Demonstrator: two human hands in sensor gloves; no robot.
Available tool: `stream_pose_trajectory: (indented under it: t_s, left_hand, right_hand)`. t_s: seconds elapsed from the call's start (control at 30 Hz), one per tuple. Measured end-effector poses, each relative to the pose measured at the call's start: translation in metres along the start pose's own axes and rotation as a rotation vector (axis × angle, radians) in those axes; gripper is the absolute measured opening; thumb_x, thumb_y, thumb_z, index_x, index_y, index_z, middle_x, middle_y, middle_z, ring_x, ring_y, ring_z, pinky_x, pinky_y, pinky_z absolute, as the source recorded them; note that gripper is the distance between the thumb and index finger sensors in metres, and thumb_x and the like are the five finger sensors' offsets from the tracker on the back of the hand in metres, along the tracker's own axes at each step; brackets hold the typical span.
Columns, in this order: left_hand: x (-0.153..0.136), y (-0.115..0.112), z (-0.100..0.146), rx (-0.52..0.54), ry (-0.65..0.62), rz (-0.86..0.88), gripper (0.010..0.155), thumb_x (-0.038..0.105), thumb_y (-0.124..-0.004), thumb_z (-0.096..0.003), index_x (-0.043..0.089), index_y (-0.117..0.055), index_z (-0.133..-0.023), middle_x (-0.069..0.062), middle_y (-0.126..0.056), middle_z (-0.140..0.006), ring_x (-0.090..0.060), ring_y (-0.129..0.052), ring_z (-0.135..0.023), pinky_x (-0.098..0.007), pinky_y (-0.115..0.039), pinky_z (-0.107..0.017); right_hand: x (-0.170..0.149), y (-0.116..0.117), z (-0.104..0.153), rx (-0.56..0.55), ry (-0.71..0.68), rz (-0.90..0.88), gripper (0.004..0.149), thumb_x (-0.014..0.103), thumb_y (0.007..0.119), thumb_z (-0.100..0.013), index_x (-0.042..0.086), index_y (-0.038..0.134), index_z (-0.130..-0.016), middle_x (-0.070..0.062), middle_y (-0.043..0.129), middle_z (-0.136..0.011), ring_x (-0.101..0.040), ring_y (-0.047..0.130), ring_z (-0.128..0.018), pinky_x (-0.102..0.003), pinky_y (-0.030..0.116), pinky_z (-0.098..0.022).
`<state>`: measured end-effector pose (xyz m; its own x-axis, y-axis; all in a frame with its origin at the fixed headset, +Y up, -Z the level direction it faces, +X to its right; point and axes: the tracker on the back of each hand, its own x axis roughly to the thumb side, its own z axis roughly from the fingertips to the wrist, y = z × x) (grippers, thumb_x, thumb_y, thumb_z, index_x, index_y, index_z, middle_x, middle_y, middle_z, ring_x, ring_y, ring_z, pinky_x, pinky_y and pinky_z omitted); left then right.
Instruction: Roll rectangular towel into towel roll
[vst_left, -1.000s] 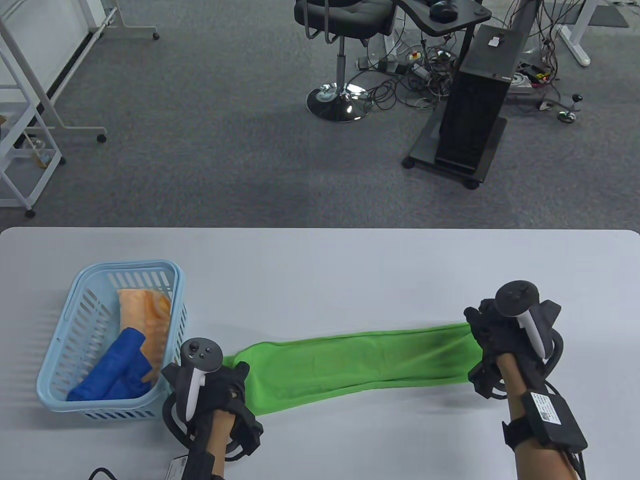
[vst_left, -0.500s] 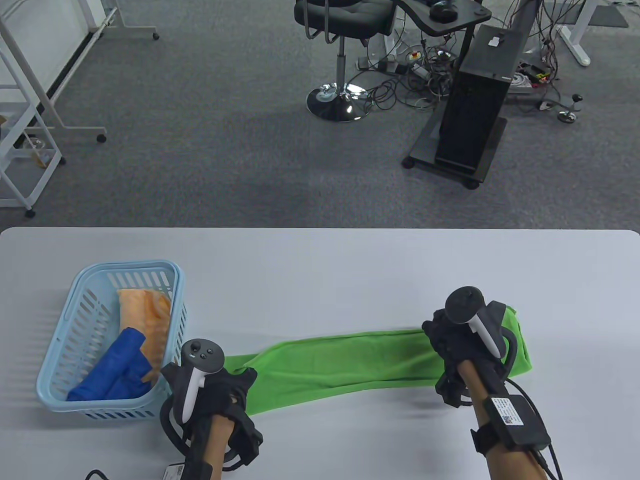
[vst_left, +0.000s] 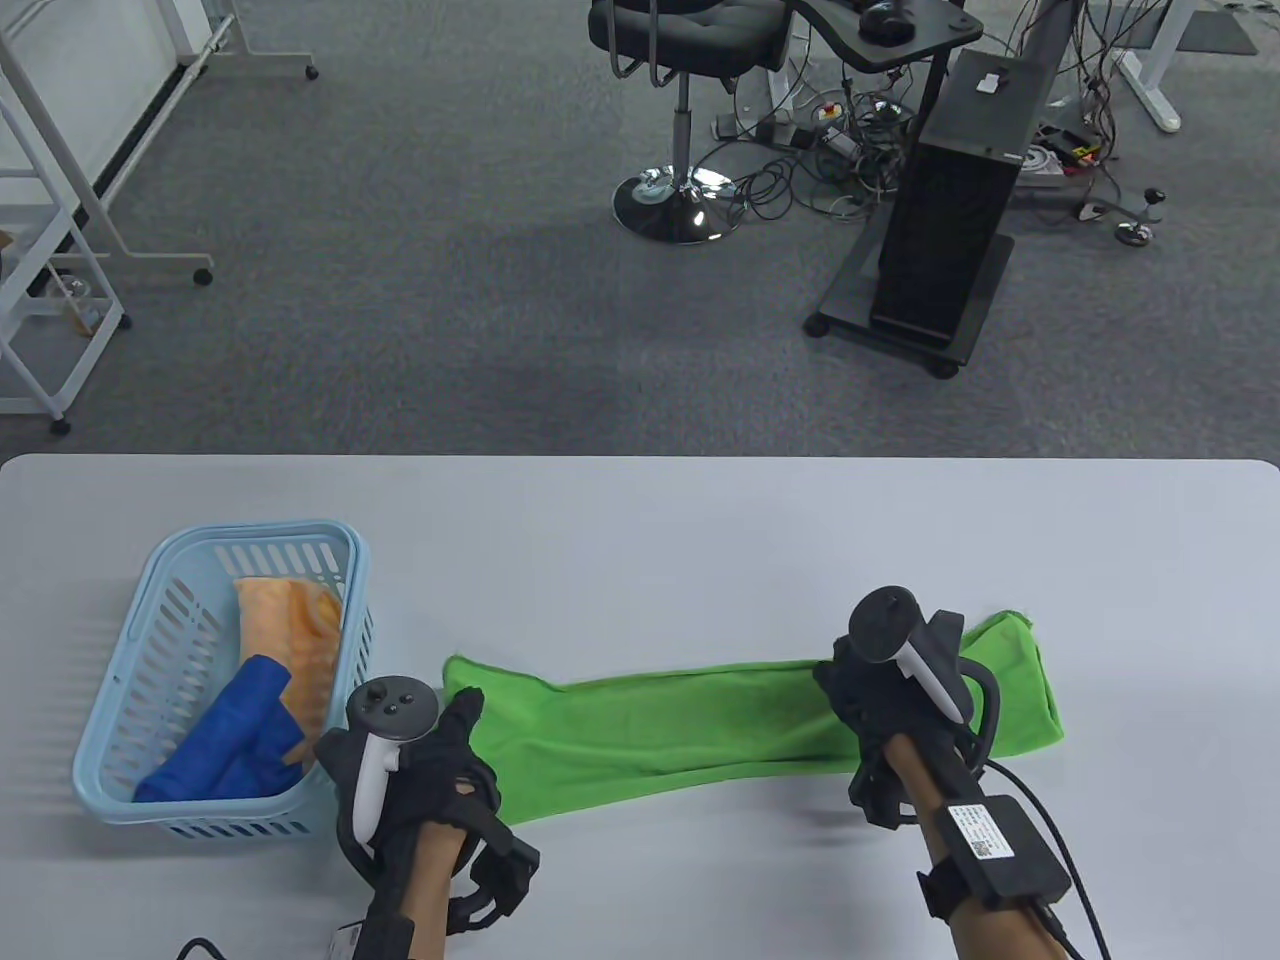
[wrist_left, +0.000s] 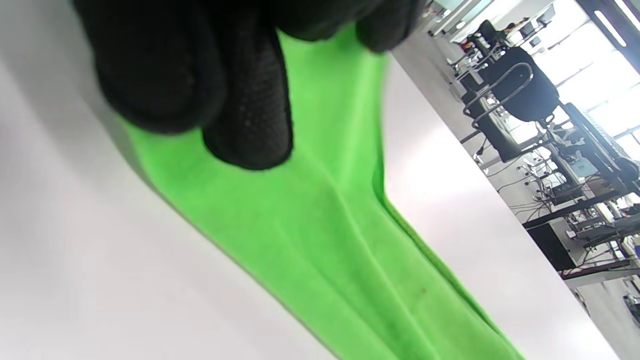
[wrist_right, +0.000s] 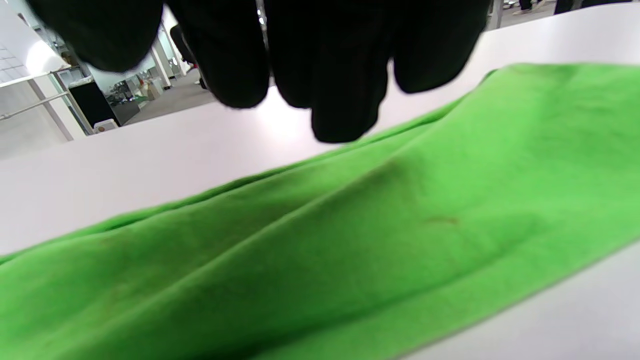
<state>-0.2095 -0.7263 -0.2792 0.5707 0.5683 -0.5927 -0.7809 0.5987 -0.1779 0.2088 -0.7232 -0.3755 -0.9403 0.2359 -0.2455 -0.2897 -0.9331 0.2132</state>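
Note:
A long green towel (vst_left: 680, 725) lies flat in a strip across the front of the white table (vst_left: 640, 540). My left hand (vst_left: 458, 722) is at its left end with the fingers spread; in the left wrist view the fingertips (wrist_left: 250, 120) press flat on the towel (wrist_left: 325, 240). My right hand (vst_left: 850, 695) is over the towel right of its middle, and the towel's right end shows beyond it. In the right wrist view the fingers (wrist_right: 345, 85) hang loose just above the towel (wrist_right: 350, 240) and hold nothing.
A light blue basket (vst_left: 250, 528) stands at the front left, close to my left hand. It holds a rolled orange towel (vst_left: 290, 620) and a rolled blue towel (vst_left: 230, 745). Beyond the table's far edge is carpet with a chair and a black stand.
My right hand has let go of the towel's right end and moved left over the strip. My left hand has opened, and the left end now lies spread on the table.

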Motion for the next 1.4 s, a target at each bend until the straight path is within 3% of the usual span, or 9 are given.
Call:
stream_pose_trajectory:
  t_s: [0.13,0.2,0.3,0.53,0.77,0.93,1.07,1.2,1.4]
  left_hand:
    - [-0.002,-0.003,0.006,0.002,0.007,-0.058,0.082,0.036,-0.081,-0.0469,0.029,-0.027,-0.109,-0.030,-0.061,-0.103,-0.026,-0.110,-0.050,-0.036,-0.095,-0.023]
    - [0.006,-0.008,0.013,0.058,-0.017,-0.180,0.073,0.045,-0.083,-0.0448,0.027,-0.056,-0.110,-0.030,-0.068,-0.101,-0.028,-0.110,-0.050,-0.037,-0.094,-0.022]
    - [0.027,-0.022,0.022,0.121,-0.075,-0.406,0.067,0.050,-0.083,-0.0430,0.029,-0.070,-0.105,-0.026,-0.072,-0.100,-0.028,-0.107,-0.053,-0.038,-0.091,-0.028]
    - [0.077,-0.082,0.017,0.104,-0.299,-0.507,0.057,0.048,-0.085,-0.0417,0.027,-0.082,-0.094,-0.018,-0.072,-0.098,-0.040,-0.078,-0.084,-0.057,-0.069,-0.058]
    - [0.109,-0.150,0.004,0.031,-0.485,-0.669,0.055,0.045,-0.087,-0.0401,0.031,-0.080,-0.093,-0.014,-0.071,-0.095,-0.040,-0.073,-0.085,-0.059,-0.064,-0.061]
    - [0.113,-0.184,-0.006,-0.015,-0.429,-0.903,0.063,0.047,-0.089,-0.0382,0.029,-0.072,-0.096,-0.013,-0.068,-0.097,-0.038,-0.071,-0.086,-0.060,-0.061,-0.063]
    - [0.115,-0.183,-0.008,0.092,-0.464,-0.869,0.043,0.038,-0.087,-0.0399,0.030,-0.085,-0.082,-0.009,-0.081,-0.087,-0.035,-0.081,-0.078,-0.057,-0.069,-0.059]
    - [0.113,-0.165,0.001,0.106,-0.477,-0.787,0.043,0.037,-0.086,-0.0397,0.032,-0.086,-0.083,-0.009,-0.080,-0.089,-0.034,-0.080,-0.080,-0.057,-0.069,-0.060]
    - [0.120,-0.110,0.020,0.170,-0.506,-0.563,0.043,0.036,-0.085,-0.0401,0.035,-0.084,-0.083,-0.011,-0.076,-0.094,-0.037,-0.075,-0.085,-0.059,-0.065,-0.062]
  right_hand:
    - [0.016,0.006,-0.001,0.009,-0.024,0.020,0.066,0.049,0.074,-0.035,0.020,0.075,-0.094,-0.011,0.064,-0.100,-0.032,0.079,-0.082,-0.058,0.061,-0.065]
    - [0.025,0.011,-0.004,0.007,-0.035,0.052,0.064,0.048,0.074,-0.035,0.023,0.075,-0.094,-0.010,0.061,-0.101,-0.032,0.074,-0.086,-0.058,0.057,-0.067]
    - [0.038,0.019,-0.008,0.007,-0.058,0.087,0.062,0.045,0.076,-0.035,0.025,0.075,-0.094,-0.008,0.058,-0.102,-0.033,0.066,-0.091,-0.059,0.052,-0.069]
    - [0.062,0.035,-0.018,0.038,-0.136,0.152,0.060,0.041,0.078,-0.035,0.030,0.072,-0.094,-0.003,0.051,-0.105,-0.033,0.054,-0.098,-0.059,0.045,-0.072]
    - [0.087,0.057,-0.033,0.059,-0.171,0.194,0.060,0.033,0.080,-0.035,0.029,0.071,-0.094,-0.004,0.054,-0.103,-0.029,0.063,-0.094,-0.054,0.052,-0.071]
    - [0.084,0.073,-0.035,0.129,-0.213,0.247,0.069,0.039,0.086,-0.030,0.027,0.063,-0.094,-0.005,0.048,-0.101,-0.030,0.057,-0.093,-0.054,0.049,-0.071]
    - [0.082,0.073,-0.031,0.118,-0.236,0.259,0.047,0.036,0.086,-0.030,0.024,0.080,-0.075,-0.004,0.059,-0.094,-0.030,0.061,-0.089,-0.055,0.051,-0.069]
    - [0.077,0.063,-0.028,0.144,-0.229,0.246,0.048,0.039,0.086,-0.030,0.021,0.083,-0.074,-0.004,0.066,-0.092,-0.028,0.070,-0.086,-0.055,0.056,-0.068]
    - [0.060,0.008,-0.008,0.153,-0.180,-0.179,0.048,0.039,0.085,-0.032,0.028,0.078,-0.078,-0.005,0.091,-0.076,-0.026,0.097,-0.064,-0.056,0.069,-0.062]
